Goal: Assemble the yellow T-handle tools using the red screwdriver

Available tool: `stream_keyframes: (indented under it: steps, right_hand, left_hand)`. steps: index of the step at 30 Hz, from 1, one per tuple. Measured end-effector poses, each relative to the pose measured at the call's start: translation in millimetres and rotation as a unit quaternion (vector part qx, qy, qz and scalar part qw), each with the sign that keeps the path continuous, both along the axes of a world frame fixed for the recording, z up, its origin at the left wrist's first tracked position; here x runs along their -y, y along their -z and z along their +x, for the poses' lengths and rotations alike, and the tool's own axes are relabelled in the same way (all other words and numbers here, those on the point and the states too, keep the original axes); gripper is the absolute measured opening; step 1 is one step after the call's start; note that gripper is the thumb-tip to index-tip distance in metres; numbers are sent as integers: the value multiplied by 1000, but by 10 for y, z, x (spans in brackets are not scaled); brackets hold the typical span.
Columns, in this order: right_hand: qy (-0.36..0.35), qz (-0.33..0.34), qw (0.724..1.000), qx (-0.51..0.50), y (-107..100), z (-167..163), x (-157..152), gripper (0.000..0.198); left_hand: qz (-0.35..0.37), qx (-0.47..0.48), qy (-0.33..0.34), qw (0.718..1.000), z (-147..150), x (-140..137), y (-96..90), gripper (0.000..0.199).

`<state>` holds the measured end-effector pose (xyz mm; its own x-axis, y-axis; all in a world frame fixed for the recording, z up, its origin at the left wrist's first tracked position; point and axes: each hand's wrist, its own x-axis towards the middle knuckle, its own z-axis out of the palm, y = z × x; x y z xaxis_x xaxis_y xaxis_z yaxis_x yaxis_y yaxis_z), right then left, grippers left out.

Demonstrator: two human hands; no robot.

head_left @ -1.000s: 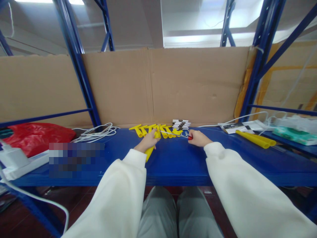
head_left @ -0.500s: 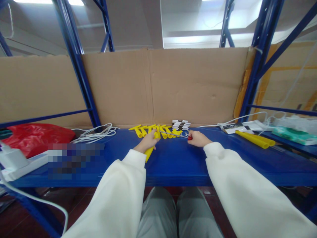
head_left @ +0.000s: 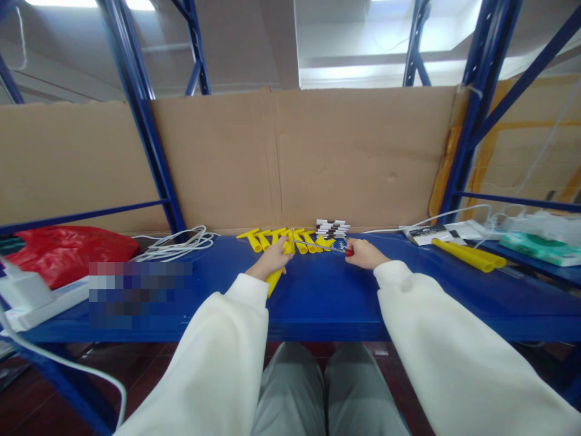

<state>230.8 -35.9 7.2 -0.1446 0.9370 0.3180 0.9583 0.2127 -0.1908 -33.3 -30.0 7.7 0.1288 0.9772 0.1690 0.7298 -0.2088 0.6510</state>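
Observation:
My left hand [head_left: 271,259] is closed around a yellow plastic handle [head_left: 273,283], whose tube end sticks out below my fingers. In my right hand [head_left: 364,254] is a screwdriver [head_left: 349,252] with a red grip. Its thin metal shaft points left, and the tip reaches the upper part of the yellow handle; whether it sits in a screw is too small to tell. Behind my hands lies a row of similar yellow T-shaped handles [head_left: 256,245]. Small yellow pieces [head_left: 325,242] lie beneath the shaft, close to a stack of white and black packs [head_left: 331,229].
On the blue shelf [head_left: 318,297], two yellow tubes [head_left: 469,255] and a flat pack [head_left: 426,234] lie at right. Coiled white cable [head_left: 190,243], a red plastic bag [head_left: 72,251] and a white power strip [head_left: 49,306] are at left. A cardboard sheet [head_left: 299,157] stands behind.

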Motion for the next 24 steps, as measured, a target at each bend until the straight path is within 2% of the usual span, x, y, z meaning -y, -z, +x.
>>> stream_keyframes:
  steps: [7,13,21,24]
  right_hand:
    - [-28,3,999,20,-4,0,-8,7]
    - [12,-24,999,18,-29,-21,38,8]
    - [9,-24,1000,4,-27,36,7,12]
    - [-19,-27,999,-3,-8,71,-21,14]
  left_hand:
    - [1,4,4,1000,-4,-12,6,66]
    - [3,11,3,1000,-6,-11,13,65]
    - [3,10,-1,1000,-1,-8,6,64]
    - [7,5,-5,1000,7,12,-13,64]
